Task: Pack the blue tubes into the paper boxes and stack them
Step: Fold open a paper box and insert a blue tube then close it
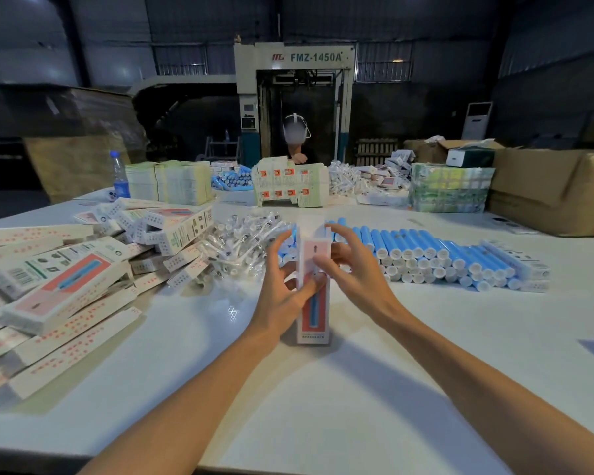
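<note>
— Head view. Whereabouts of the box?
— Standing on end near the middle of the table (323, 399), box (314, 313) held between both hands, top end up. Tubes (426, 255) heaped just behind it and off toward the right edge. Pile (59, 289) of finished boxes along the left edge.
— And the fingers?
— Left hand (282, 296) wrapped round the left side, fingers (283, 237) spread, thumb across the front. Right hand (352, 272) over the top end, fingers spread too, thumb pressing the front panel just under the top.
— Tube inside?
— Cannot tell. Only a blue strip showing on the front face.
— Probably closing the top flap, then. Any advice?
— Keep the base flat on the table. Steady the sides with the left hand, without squeezing. Fold the flap over with the right, then tuck the tongue fully in, square to the corners. Afterwards, lay flat on the pile, edges lined up.
</note>
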Available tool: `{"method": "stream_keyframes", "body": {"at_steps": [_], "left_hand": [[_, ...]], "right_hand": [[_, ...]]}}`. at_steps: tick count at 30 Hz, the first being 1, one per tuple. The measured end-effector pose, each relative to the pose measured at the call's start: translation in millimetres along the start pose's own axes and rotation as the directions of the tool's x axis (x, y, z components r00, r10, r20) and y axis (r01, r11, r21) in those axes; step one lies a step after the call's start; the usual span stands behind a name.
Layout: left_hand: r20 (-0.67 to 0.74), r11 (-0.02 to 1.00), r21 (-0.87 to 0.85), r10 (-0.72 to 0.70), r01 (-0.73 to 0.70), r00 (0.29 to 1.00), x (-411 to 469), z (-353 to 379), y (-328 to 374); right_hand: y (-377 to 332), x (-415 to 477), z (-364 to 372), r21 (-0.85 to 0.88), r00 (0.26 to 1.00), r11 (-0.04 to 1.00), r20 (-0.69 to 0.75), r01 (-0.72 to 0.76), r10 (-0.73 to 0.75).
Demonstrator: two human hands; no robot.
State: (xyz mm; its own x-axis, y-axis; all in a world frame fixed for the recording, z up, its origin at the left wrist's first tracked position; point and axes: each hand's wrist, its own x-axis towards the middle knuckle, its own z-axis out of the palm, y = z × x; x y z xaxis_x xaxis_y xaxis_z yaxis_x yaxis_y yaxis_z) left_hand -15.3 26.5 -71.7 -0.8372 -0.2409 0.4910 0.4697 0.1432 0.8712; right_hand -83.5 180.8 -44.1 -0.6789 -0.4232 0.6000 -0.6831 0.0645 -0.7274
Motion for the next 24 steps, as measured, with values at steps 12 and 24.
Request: {"method": "stream_keyframes", "body": {"at_steps": [12,24], "left_hand": [[0.081,0.99,0.118,0.069,-0.079,0.994,2,-5,2],[0.109,0.986,0.147,0.061,-0.077,0.992,4,-7,5]], "right_hand": [[0,-8,4,0.067,0.995,0.994,-0.041,0.088,-0.086],[-6,2,-9,0.0,0.989,0.998,0.132,0.063,-0.062]]}}
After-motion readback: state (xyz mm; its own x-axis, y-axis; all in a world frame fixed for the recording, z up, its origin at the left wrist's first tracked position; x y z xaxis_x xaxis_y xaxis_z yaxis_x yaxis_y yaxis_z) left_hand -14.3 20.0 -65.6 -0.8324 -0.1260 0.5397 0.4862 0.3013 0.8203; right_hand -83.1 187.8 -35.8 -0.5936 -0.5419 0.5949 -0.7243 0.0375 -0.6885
